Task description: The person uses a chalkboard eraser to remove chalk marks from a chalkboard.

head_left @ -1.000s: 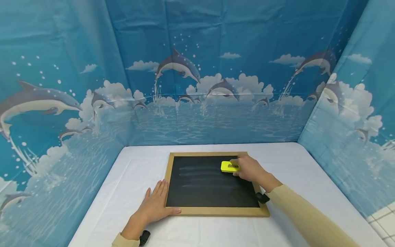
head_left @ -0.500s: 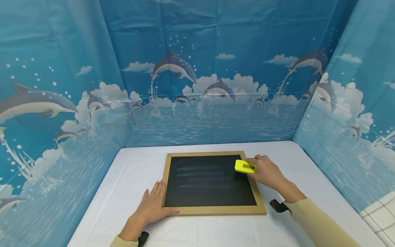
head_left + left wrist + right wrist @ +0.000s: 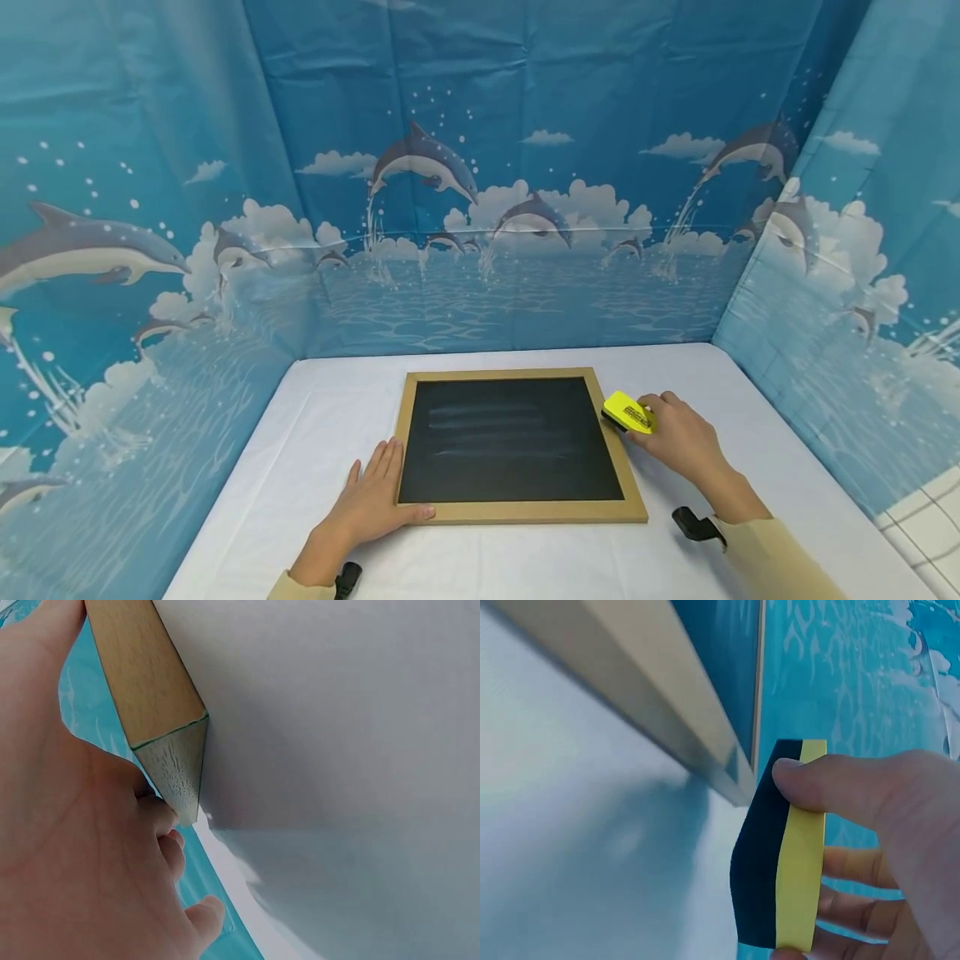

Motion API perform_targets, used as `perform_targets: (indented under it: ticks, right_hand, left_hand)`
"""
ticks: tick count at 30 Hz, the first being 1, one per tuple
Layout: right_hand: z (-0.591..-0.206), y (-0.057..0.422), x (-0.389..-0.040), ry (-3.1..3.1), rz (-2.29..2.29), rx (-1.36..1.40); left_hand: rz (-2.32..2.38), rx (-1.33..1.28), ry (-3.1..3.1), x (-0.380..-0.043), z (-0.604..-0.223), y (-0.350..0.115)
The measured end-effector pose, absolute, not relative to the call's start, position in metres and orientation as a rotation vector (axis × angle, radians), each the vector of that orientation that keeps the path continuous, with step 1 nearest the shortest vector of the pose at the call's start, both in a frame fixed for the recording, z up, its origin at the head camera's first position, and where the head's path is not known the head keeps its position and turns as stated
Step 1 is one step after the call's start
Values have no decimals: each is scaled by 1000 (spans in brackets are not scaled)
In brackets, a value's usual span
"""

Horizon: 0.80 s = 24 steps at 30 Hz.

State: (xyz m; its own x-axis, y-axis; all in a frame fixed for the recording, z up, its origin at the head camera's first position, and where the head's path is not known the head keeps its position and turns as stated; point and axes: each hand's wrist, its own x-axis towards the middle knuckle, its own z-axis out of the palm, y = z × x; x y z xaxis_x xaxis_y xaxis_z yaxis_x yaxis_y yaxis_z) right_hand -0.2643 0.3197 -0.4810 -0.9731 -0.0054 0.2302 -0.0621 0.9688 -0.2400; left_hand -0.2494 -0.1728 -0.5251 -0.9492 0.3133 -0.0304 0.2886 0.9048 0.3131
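A small chalkboard (image 3: 517, 479) in a light wooden frame (image 3: 540, 512) lies flat, with faint pale chalk smears across its black surface. My left hand (image 3: 369, 500) rests at its front left corner, fingers straight along the left side and thumb on the front bar. The left wrist view catches that frame corner (image 3: 146, 675) beside the palm. Off the board's right side, my right hand (image 3: 684, 440) pinches a yellow eraser (image 3: 628, 412) between thumb and fingers. Its black felt (image 3: 761, 855) faces the frame in the right wrist view, the thumb lying across its side.
A white cloth (image 3: 255, 467) covers the table. Blue curtains with dolphins (image 3: 480, 300) stand round the back and both sides. Black wrist cameras (image 3: 696, 525) are strapped at the sleeves. White tiles (image 3: 926, 521) show at the lower right.
My right hand has carried the eraser rightward from the board's upper right, past the frame, and tilted it. The left hand keeps its place on the frame; the head view has shifted slightly.
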Motion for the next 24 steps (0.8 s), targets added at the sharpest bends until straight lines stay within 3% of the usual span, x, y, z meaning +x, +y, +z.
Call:
perform_targets:
  ticks: [24]
  right_hand:
    - [-527, 361, -252, -2821, 640, -352]
  left_hand:
    - [524, 492, 2989, -249, -526, -172]
